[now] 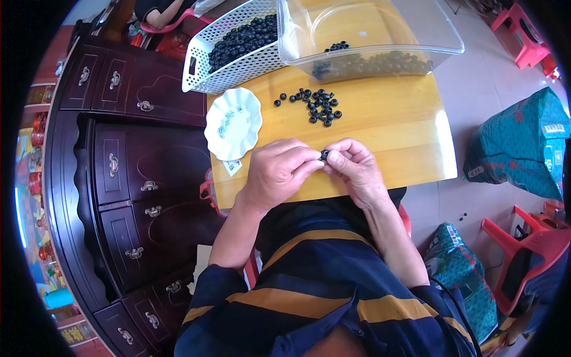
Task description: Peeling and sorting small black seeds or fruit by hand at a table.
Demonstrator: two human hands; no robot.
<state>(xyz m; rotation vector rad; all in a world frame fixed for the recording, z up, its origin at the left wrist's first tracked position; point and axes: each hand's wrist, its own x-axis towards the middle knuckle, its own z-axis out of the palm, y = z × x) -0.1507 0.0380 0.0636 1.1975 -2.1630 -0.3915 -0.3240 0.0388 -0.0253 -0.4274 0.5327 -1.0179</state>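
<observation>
Close to the table's near edge, my left hand [279,168] and my right hand [360,169] meet with closed fingertips. Between them they pinch a small black round part [325,154] with a hole in its face; the fingers cover much of it. Just beyond my hands lies a loose cluster of similar black round parts [321,108] on the yellow wooden table [392,128]. A white scalloped plate [241,126] with a faint floral print sits left of the cluster, with nothing on it.
A white perforated basket [238,76] full of black parts stands at the far left. Beside it, a transparent plastic bin [389,49] holds more small parts. Dark drawers [154,160] line the left. Teal sacks [520,146] and a red chair [529,256] stand right.
</observation>
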